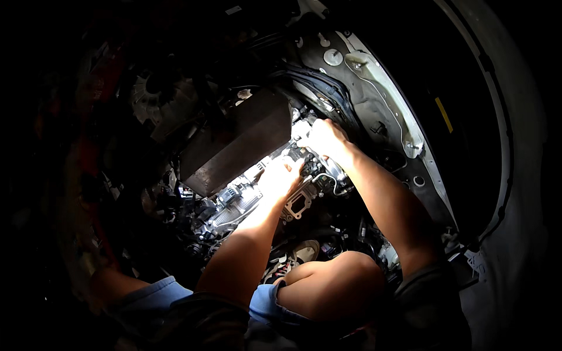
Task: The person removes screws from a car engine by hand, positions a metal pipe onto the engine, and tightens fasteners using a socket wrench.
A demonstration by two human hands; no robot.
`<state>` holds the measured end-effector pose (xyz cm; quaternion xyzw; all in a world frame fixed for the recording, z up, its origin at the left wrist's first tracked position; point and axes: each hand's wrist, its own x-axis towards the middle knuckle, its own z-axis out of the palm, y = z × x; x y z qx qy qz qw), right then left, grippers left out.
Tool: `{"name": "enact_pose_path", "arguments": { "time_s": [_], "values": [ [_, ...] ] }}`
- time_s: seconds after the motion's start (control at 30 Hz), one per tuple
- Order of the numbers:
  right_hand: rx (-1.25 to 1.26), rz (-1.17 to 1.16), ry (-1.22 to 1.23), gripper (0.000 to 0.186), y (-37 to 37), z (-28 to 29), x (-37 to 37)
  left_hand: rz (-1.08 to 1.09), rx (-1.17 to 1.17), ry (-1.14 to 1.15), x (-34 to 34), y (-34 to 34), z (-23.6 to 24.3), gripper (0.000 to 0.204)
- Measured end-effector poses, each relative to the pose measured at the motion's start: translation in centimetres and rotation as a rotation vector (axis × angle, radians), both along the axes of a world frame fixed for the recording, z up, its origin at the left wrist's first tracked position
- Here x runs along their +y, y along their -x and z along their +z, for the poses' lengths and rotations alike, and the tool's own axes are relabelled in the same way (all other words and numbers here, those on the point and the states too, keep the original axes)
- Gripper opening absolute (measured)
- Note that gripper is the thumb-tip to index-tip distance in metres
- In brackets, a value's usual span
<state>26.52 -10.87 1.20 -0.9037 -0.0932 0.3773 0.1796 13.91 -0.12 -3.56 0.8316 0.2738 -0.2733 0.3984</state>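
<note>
Your left hand (280,175) lies flat with loose fingers on the bright metal engine part (234,202), just below the dark box (234,146). Your right hand (323,137) is curled around a small fitting (302,130) by the fender edge (386,111). The part looks heavy, rigid and probably greasy; take it by its solid bracket (298,205).

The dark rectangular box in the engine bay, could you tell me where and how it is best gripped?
Probably by its two short ends, coming from above. The dark box sits tilted with its broad top and long front face exposed, while parts crowd beneath it. The left hand and right hand work just beside its lower right corner.
</note>
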Motion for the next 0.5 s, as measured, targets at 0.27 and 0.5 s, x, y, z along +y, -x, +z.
{"name": "enact_pose_path", "arguments": {
  "time_s": [0.27,0.5],
  "values": [
    [0.145,-0.005,0.082,0.032,-3.1,-1.9,2.8,0.202,0.023,-0.179,-1.2,-1.1,0.0,0.065],
    [-0.035,0.480,0.303,0.030,-4.0,-4.7,4.4,0.019,-0.055,-0.314,-1.0,-1.2,-2.4,0.043]
  ]
}}
